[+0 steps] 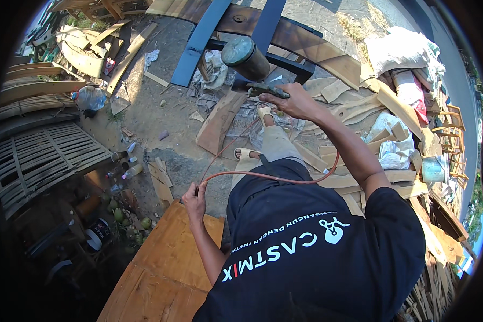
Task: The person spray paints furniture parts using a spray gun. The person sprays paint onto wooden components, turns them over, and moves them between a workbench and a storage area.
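My right hand (296, 102) is closed around the handle of a spray gun (267, 90). A cylindrical cup (247, 59) with a pale green top sits on the gun. An orange-red hose (284, 180) loops across my front from near the right forearm to my left hand (194, 198), whose fingers are wrapped round it. Beyond the gun lie two dark-painted boards (201, 43) across a long curved brown plank (333, 56). A black frame (300, 70) supports them. The gun's nozzle is too dark to make out.
Wood offcuts (220, 123) and crumpled plastic lie round my sandalled feet. On the left stand a slatted bamboo bench (48, 155) and a clear water jug (89, 98). A brown wooden panel (161, 257) is near my left arm. Sacks (400, 51) and a bucket (434, 168) are at the right.
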Tool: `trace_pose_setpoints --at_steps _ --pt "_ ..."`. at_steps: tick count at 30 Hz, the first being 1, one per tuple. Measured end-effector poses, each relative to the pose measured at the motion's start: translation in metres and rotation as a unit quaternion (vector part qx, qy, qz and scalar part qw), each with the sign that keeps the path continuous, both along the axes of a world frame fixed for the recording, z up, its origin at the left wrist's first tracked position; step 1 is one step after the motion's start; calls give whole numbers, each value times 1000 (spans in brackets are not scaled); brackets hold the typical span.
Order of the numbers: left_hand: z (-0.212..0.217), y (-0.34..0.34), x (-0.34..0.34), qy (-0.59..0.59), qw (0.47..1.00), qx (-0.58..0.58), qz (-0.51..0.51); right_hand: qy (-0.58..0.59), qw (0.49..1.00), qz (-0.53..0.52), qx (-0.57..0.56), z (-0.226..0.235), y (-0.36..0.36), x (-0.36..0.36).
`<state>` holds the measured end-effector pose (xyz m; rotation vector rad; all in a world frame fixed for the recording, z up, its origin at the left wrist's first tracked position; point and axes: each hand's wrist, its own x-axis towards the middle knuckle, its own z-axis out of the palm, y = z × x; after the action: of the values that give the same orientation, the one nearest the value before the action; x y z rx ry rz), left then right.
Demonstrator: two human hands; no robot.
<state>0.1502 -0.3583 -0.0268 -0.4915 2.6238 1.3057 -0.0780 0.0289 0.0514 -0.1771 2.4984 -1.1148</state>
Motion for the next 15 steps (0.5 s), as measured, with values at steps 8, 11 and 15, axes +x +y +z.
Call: trace_pose_setpoints --at_steps 8,11,15 --pt "1 -10 2 3 1000 -3 -12 4 997 -51 64 6 -2 12" --pt "-3 -15 1 8 1000 3 -16 40 990 -126 56 9 6 5" --pt "0 -15 -6 0 1000 2 -27 102 980 -158 68 6 18 0"
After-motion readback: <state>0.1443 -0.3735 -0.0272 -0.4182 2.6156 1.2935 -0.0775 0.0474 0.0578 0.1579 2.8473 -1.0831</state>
